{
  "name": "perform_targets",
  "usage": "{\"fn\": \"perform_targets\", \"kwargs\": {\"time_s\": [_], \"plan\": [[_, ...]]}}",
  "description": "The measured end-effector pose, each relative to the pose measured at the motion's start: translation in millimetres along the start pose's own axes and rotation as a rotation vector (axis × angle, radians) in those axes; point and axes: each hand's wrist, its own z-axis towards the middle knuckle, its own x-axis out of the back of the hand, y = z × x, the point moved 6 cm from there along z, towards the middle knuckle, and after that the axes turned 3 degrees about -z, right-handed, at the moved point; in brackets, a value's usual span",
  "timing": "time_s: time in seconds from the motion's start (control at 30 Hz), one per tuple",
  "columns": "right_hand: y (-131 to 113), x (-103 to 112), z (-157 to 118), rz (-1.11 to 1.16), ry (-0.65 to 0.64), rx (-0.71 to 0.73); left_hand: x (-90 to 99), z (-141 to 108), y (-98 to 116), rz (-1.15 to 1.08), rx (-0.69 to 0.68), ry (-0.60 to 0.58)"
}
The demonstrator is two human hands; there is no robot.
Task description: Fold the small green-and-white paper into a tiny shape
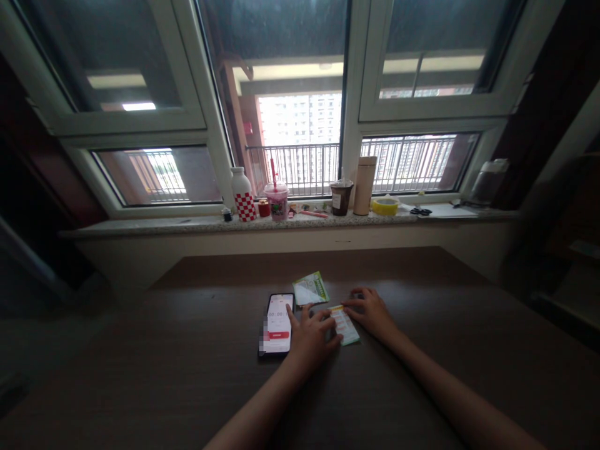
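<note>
On the dark brown tabletop [154,356], left hand [313,334] palm down, fingers spread apart; thumb over the right edge of the smartphone [280,325], other fingertips at the left side of a small printed leaflet [345,327]. Right hand [372,312] comes in from the other side, fingers slightly parted, foremost tips at the leaflet's far right corner; whether they pinch it, cannot tell.

Leaflet lies flat between the hands, longer than wide. Long axis slants from far left to near right; yellow-orange band at the far end, greenish edge at the near one. Green-and-white packet [309,289] just beyond the left hand, its green strip to the right. Phone lies screen up, timer-like display lit, long axis toward the window [300,156], far end leaning slightly right.

Surface smooth, faintly grained, dim daylight on it. Wide brown stretches left of the phone and right of the right forearm; far edge well beyond the packet, side edges angling outward toward the viewer.

Past that edge, pale wall, then a speckled windowsill [197,226]: checked bottle [244,206], pink drink cup [278,203], dark drink cup [341,200], tan flask [364,187], yellow tape roll [384,207], scissors [420,212]. Railings and tall buildings outside.
</note>
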Motion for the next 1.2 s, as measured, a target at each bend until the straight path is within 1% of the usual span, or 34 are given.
{"fn": "perform_targets", "kwargs": {"time_s": [0.17, 0.43, 0.7, 1.03, 1.2], "plan": [[-1.3, 1.9, 2.3, 0.001, -0.084, 0.044, 1.7, -1.1, 0.6, 0.011, -0.006, 0.014], [0.5, 8.5, -13.9, 0.044, -0.108, 0.127, 2.8, -0.4, 1.7, 0.037, -0.006, 0.02], [1.9, 12.3, -26.8, 0.09, -0.161, 0.157, 2.8, 0.2, 1.4, 0.005, 0.007, 0.007], [1.9, 16.8, -39.7, 0.133, -0.195, 0.153, 3.6, -0.3, 3.1, 0.043, 0.033, -0.023], [4.5, 17.3, -45.3, 0.144, -0.177, 0.151, 3.8, -0.3, 3.6, 0.034, 0.017, -0.02]]}}
